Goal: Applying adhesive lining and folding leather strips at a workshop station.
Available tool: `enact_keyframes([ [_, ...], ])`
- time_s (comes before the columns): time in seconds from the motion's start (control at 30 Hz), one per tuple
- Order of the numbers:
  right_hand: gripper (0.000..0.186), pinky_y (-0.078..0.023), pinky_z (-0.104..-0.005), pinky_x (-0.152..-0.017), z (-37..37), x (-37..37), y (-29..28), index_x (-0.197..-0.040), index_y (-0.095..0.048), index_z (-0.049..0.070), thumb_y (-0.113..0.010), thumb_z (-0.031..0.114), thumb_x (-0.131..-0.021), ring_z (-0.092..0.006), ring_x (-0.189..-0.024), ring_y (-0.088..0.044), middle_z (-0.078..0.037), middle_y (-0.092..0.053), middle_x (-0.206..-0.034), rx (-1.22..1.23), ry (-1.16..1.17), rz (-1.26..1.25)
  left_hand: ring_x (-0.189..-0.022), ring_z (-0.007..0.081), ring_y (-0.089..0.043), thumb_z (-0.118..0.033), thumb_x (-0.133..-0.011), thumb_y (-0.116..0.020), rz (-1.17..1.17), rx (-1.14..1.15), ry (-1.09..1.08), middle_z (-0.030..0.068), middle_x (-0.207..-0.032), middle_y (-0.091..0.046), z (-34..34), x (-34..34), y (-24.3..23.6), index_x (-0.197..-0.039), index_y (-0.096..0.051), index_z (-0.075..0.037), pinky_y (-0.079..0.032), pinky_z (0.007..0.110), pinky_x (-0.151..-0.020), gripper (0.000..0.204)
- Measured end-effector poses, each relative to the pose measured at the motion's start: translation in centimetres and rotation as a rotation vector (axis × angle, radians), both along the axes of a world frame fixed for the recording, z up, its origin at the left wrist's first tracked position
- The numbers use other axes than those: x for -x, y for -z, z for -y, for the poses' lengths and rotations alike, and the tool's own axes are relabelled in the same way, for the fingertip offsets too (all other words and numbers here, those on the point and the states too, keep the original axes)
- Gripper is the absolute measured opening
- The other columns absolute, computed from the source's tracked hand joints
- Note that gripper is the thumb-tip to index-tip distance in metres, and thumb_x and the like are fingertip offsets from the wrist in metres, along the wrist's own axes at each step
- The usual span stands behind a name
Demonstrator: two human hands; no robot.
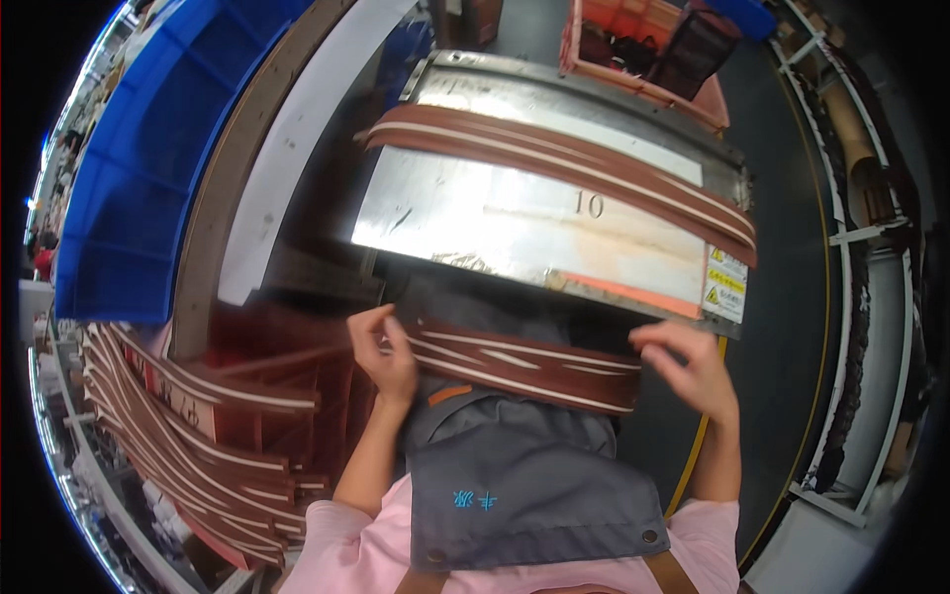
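Note:
Several brown strips with cream-white lines lie as a flat bundle (524,366) across my lap, over a grey apron (534,475). Beside the bundle's left end is my left hand (381,351), its fingers curled in; whether a strip is between them cannot be made out. My right hand (688,366) hovers just past the right end, thumb and fingers drawn together, and anything in the pinch is too small to see. Another bundle of the same brown strips (564,153) rests across the metal machine top (445,203) in front of me.
More brown strips (198,445) hang over a red crate (247,337) at my left. A blue bin (129,198) stands at the far left, beside a white panel (307,148). Beyond the machine is an orange crate (643,89); racks (871,238) line the right.

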State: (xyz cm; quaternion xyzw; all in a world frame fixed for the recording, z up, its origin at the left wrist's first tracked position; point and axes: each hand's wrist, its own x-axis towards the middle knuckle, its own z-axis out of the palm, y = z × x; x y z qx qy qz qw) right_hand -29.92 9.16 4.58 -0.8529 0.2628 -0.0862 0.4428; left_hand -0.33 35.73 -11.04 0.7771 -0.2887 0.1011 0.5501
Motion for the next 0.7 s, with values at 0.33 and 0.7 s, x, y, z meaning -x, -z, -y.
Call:
enact_keyframes([
  [0.33, 0.026, -0.05, -0.0442, -0.091, 10.1, -13.7, 0.1, -0.112, -0.068, 0.006, -0.079, 0.015, -0.09, -0.0342, -0.103, -0.061, -0.013, -0.066, -0.091, 0.622, -0.021, -0.008, -0.138, 0.0377, -0.051, -0.028, -0.095, -0.075, 0.414, -0.426, 0.616, 0.0153, -0.143, -0.061, 21.9, -5.7, -11.4, -0.14, -0.066, -0.01, -0.035, 0.051, -0.119, 0.049],
  [0.7, 0.028, -0.054, -0.0405, -0.084, 12.8, -15.1, -2.7, -0.099, -0.06, 0.005, -0.083, 0.019, -0.09, -0.0267, -0.096, -0.065, -0.011, -0.071, -0.091, 0.677, -0.154, -0.19, -0.146, 0.0355, -0.046, -0.045, -0.09, -0.081, 0.6, -0.44, 0.619, 0.0158, -0.146, -0.059, 22.2, -6.8, -11.8, -0.147, -0.063, -0.014, -0.031, 0.052, -0.12, 0.067],
])
